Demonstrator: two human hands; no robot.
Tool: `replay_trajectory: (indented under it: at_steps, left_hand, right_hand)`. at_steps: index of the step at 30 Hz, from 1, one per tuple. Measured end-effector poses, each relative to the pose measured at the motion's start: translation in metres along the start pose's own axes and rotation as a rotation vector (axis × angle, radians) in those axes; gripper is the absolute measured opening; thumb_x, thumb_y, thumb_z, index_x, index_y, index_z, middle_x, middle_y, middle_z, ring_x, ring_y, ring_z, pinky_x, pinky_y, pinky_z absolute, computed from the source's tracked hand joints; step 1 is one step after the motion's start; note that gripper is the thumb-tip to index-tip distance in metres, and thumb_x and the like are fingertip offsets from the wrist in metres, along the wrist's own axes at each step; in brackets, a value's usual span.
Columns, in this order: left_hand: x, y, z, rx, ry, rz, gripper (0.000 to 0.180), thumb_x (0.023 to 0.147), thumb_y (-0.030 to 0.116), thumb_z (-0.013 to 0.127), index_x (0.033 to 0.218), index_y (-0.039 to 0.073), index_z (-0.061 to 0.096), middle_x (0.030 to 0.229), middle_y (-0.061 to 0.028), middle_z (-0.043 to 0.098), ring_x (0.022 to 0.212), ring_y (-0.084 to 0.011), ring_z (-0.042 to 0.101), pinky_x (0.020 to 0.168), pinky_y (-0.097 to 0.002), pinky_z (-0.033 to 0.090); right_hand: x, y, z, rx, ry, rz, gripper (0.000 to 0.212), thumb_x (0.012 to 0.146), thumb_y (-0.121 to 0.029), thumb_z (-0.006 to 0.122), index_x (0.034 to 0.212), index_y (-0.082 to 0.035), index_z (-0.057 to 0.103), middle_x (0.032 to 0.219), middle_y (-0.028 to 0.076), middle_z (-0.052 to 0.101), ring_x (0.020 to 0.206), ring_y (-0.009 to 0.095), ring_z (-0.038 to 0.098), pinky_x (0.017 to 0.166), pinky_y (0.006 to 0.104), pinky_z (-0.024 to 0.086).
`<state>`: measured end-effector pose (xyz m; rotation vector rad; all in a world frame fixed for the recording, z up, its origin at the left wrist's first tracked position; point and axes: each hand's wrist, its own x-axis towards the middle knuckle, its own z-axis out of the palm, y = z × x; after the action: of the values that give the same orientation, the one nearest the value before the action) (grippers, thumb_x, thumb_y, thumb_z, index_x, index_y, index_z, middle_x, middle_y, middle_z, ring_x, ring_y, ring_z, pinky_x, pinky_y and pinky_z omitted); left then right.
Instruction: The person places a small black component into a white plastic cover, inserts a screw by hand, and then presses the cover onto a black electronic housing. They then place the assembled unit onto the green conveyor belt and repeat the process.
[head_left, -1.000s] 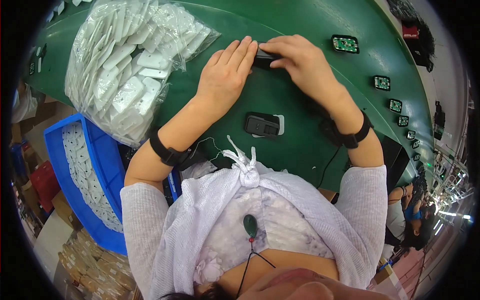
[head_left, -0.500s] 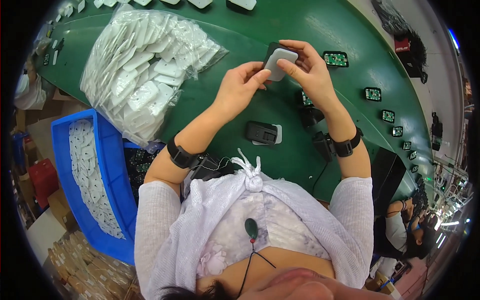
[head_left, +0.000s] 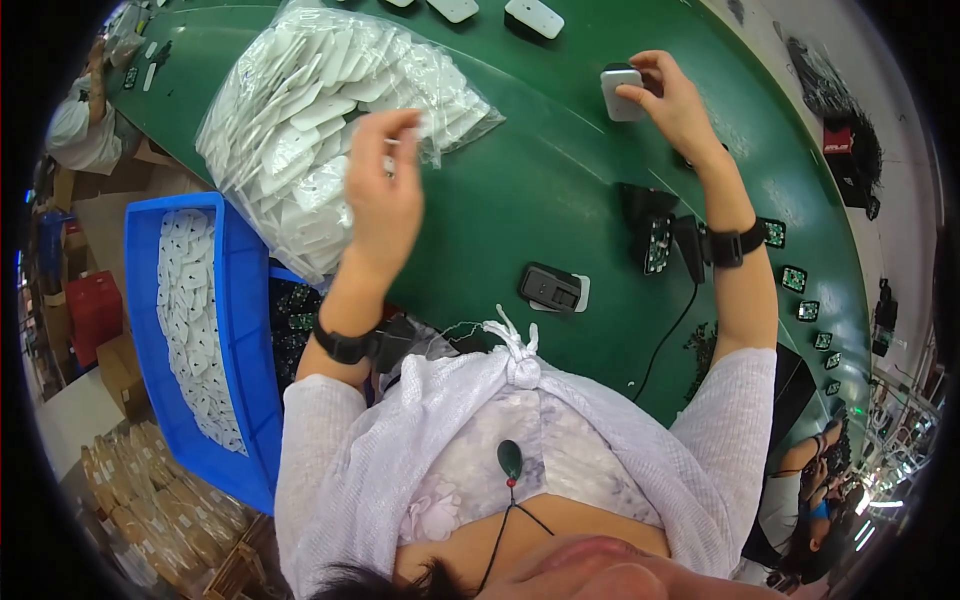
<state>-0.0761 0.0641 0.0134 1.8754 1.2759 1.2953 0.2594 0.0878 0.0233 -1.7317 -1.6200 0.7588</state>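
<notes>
My right hand (head_left: 675, 100) grips a small case (head_left: 620, 98) with a white face and a dark edge, thumb on the face, fingers behind it, over the far right of the green table. My left hand (head_left: 387, 195) is raised beside the clear plastic bag (head_left: 482, 115) full of white plates (head_left: 310, 95). Motion smears its fingers, so whether they hold anything does not show. Nearer my body lies a black device (head_left: 550, 287) with a white plate showing beneath it.
A blue bin (head_left: 245, 340) with small white parts stands at the left. A circuit board (head_left: 657, 247) sits near a black stand with a cable (head_left: 665, 335). More boards (head_left: 794, 278) line the right edge. Finished-looking white cases (head_left: 533, 18) lie along the far side. Other people are nearby.
Both hands were together on the case. My left hand has let go and moved left to the bag. My right hand has carried the case farther away and right.
</notes>
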Motion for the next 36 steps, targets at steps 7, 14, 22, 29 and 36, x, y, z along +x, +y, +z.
replay_trajectory:
  at_steps: [7, 14, 22, 29, 36]
  left_hand:
    - [0.018, -0.038, -0.04, 0.753, -0.227, 0.26, 0.036, 0.075, -0.006, 0.058, 0.109, 0.003, 0.063, 0.12, -0.0111, 0.06, 0.117, -0.0351, 0.048, 0.097, -0.0448, 0.04]
    - [0.021, -0.043, -0.039, 0.877, -0.268, 0.207, 0.033, 0.078, 0.001, 0.065, 0.11, 0.009, 0.068, 0.126, -0.0093, 0.059, 0.119, -0.0337, 0.05, 0.096, -0.0442, 0.043]
    - [0.022, -0.046, -0.037, 0.809, -0.212, 0.261, 0.027, 0.077, 0.005, 0.068, 0.103, 0.013, 0.072, 0.12, -0.0069, 0.064, 0.113, -0.0299, 0.054, 0.093, -0.0403, 0.045]
    - [0.024, -0.055, -0.043, 0.752, -0.243, 0.316, 0.025, 0.079, 0.004, 0.068, 0.101, 0.012, 0.072, 0.116, -0.0073, 0.065, 0.111, -0.0296, 0.055, 0.092, -0.0396, 0.044]
    - [0.005, -0.026, -0.043, 0.354, -0.07, 0.076, 0.017, 0.097, 0.01, 0.054, 0.108, -0.001, 0.064, 0.1, -0.0127, 0.067, 0.079, -0.0171, 0.064, 0.069, -0.0276, 0.05]
  right_hand:
    - [0.037, 0.018, -0.002, -0.078, -0.175, 0.05, 0.039, 0.087, -0.024, 0.069, 0.118, -0.003, 0.062, 0.108, 0.007, 0.066, 0.098, 0.016, 0.062, 0.087, 0.0297, 0.049]
    - [0.045, 0.022, -0.006, 0.055, -0.235, 0.184, 0.045, 0.086, -0.032, 0.071, 0.119, -0.004, 0.063, 0.107, 0.008, 0.067, 0.097, 0.017, 0.061, 0.086, 0.0303, 0.048]
    - [0.056, 0.046, -0.007, -0.054, -0.208, 0.114, 0.044, 0.087, -0.037, 0.068, 0.109, 0.001, 0.067, 0.104, 0.016, 0.07, 0.092, 0.027, 0.066, 0.083, 0.0352, 0.052]
    - [-0.015, -0.026, -0.049, -0.059, 0.179, -0.232, 0.037, 0.087, -0.03, 0.068, 0.104, 0.003, 0.065, 0.089, 0.014, 0.068, 0.082, 0.026, 0.065, 0.075, 0.0352, 0.051]
    - [-0.163, -0.056, -0.087, -0.262, 0.094, 0.08, 0.028, 0.086, -0.022, 0.069, 0.103, 0.0, 0.066, 0.09, 0.009, 0.067, 0.081, 0.018, 0.062, 0.072, 0.0316, 0.049]
